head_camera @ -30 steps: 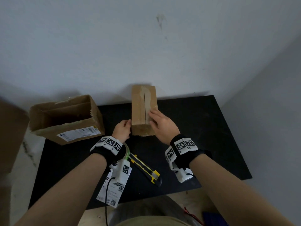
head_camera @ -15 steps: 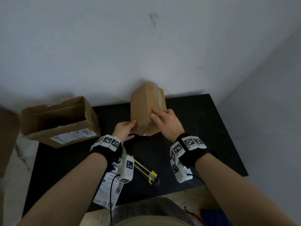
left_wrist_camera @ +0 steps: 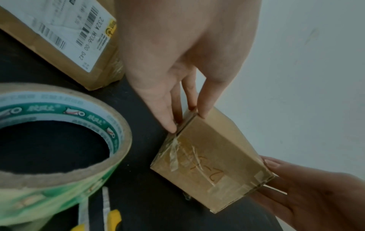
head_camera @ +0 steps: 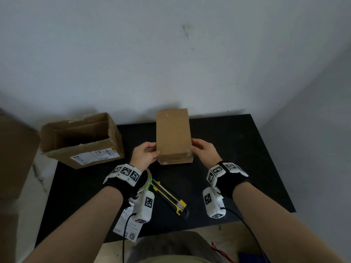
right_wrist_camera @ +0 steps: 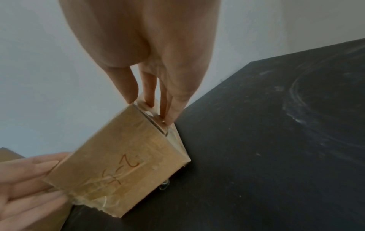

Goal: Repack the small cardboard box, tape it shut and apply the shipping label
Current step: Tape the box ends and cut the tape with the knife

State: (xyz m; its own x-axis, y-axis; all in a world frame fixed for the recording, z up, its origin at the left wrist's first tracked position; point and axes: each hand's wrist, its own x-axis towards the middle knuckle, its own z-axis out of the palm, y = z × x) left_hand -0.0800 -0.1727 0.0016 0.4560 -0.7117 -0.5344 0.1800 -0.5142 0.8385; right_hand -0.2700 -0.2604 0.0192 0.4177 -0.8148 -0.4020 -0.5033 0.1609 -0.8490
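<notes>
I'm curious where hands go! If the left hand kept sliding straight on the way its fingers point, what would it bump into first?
The left hand points toward the small box, and its fingertips already touch it. So the box comes first. Beyond that, probably the wall, though depth is unclear.

The small cardboard box [head_camera: 173, 135] sat mid-table [head_camera: 237, 149], far side, between both hands; the open box [head_camera: 81, 141] stood left, tape roll [head_camera: 147, 184] and knife [head_camera: 169, 198] nearer.

Matt cardboard box [head_camera: 172, 135] — glossy tape scraps

Both hands, left [head_camera: 145, 155] and right [head_camera: 204, 152], hold the small box [head_camera: 173, 135] above the black table [head_camera: 237, 149].
</notes>
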